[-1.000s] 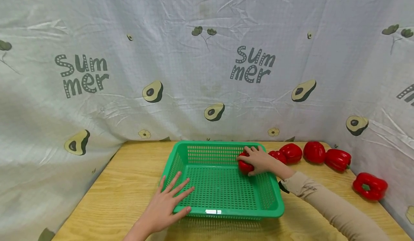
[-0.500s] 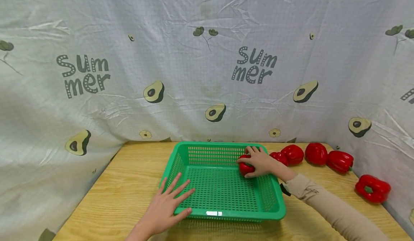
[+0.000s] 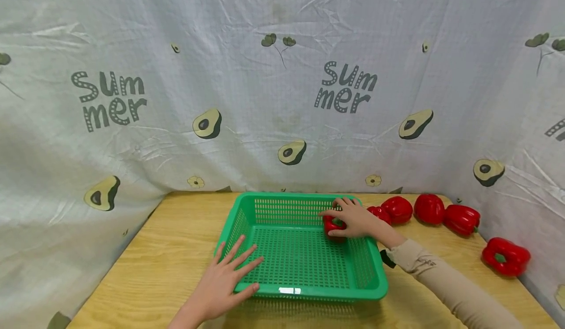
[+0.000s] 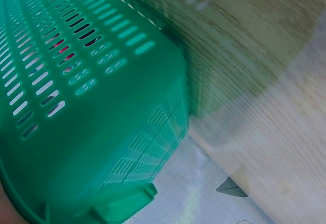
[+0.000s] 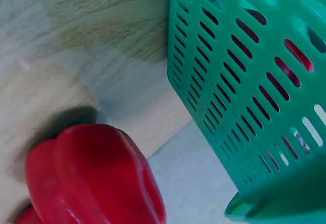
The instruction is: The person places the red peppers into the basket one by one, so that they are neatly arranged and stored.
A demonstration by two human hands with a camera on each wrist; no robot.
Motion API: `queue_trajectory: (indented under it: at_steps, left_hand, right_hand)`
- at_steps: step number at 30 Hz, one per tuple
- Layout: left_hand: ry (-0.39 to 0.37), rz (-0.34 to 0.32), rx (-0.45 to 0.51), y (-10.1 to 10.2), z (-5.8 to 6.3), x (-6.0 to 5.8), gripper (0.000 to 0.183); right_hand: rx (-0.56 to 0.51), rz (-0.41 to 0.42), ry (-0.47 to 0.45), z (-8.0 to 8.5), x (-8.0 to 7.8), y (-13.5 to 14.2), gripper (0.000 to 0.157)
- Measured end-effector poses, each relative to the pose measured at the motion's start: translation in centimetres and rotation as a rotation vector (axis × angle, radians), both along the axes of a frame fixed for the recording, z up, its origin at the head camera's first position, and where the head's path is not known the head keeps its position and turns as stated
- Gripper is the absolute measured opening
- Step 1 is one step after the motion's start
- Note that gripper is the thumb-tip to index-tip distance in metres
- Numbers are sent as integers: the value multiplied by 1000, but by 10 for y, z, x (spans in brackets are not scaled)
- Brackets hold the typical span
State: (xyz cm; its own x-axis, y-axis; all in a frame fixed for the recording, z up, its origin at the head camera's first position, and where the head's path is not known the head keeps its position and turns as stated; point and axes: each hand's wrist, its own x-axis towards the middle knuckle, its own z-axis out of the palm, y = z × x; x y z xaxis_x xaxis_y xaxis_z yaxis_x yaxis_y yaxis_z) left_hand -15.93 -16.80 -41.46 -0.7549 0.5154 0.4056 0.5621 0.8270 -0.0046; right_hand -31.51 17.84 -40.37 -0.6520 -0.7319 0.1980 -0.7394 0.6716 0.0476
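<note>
A red bell pepper (image 3: 334,227) with a green stem lies in the far right corner of a green plastic basket (image 3: 309,292). My right hand (image 3: 353,219) reaches over the basket's right side and holds this pepper, thumb in front and index finger along its upper left. Part of the pepper is hidden by the hand. My left hand (image 3: 220,282) has its fingers spread over the basket's near left corner, touching the rim. In the left wrist view the basket's outer wall (image 4: 122,96) fills the left, and red shows through its slots.
Right of the basket, several red bell peppers (image 3: 429,209) sit on the wooden table (image 3: 176,240) along its back and right side. One pepper (image 5: 97,178) is close to the basket in the right wrist view. A printed curtain (image 3: 247,88) hangs behind the table.
The pepper under my right hand has turned slightly, showing its stem more. My right thumb has shifted left across its front. The left hand stays in place.
</note>
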Motion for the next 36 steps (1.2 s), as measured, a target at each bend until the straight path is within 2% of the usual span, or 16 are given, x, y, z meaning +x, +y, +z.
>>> queue_trajectory:
  at_steps: [6,14,26,31,36]
  left_hand:
    - [12,-2,-15,0,1,-2,48]
    - [48,-7,-5,1,-2,-2,50]
    - [47,-6,-9,1,-2,0,47]
    - [30,-6,-7,0,-2,1,47]
    - [52,-5,-13,0,-2,-1,47]
  right_hand:
    - [-103,-23,26,4,4,6,43]
    - [-167,-61,9,7,24,23,37]
    - [-246,-32,190,4,50,45,47]
    - [-293,-70,250,-2,56,58,53]
    - [-354,-128,287,-11,54,77,59]
